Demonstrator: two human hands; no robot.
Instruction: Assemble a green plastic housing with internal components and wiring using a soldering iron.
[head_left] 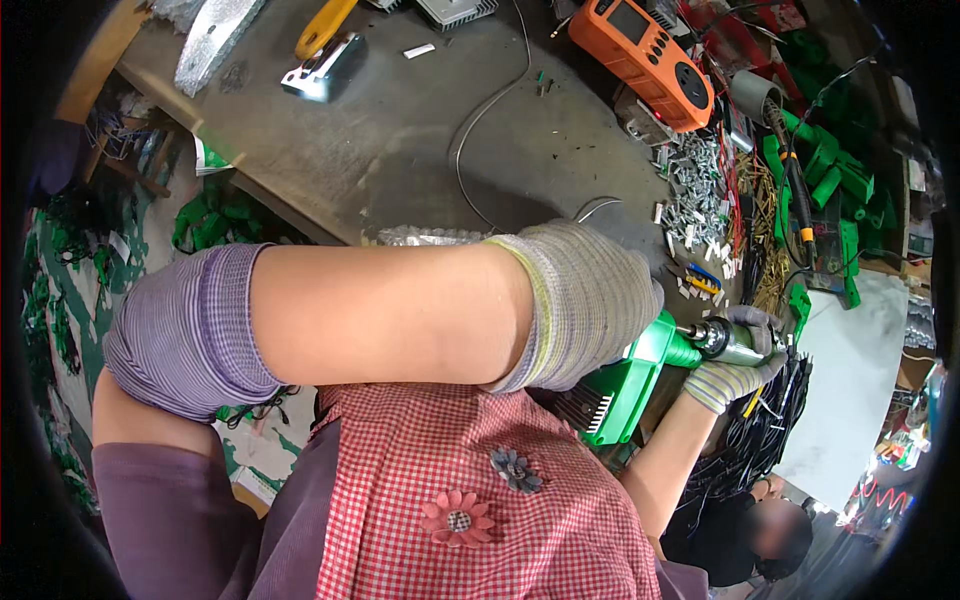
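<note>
My left hand (pixel 598 305), in a grey striped knit glove, is closed over the upper side of a green plastic housing (pixel 640 378). The back of the glove hides most of its fingers. In my right hand (pixel 712 385), also gloved, is a silver, cylinder-shaped electric screwdriver (pixel 735 343), the fingers wrapped round its body. Its shaft points left at a round green neck (pixel 682 352) of the housing. Whether the tip touches a screw in there cannot be seen. Below my left wrist, a row of pale slots shows on the housing's side.
Beyond my hands lie a heap of screws (pixel 695 175), blue-and-yellow pliers (pixel 703 280) and an orange meter (pixel 645 62). A soldering iron (pixel 797 195) stands at right. Black cables (pixel 765 430) hang beside my right wrist. Another person (pixel 740 535) is at lower right. A thin wire (pixel 465 140) crosses the table.
</note>
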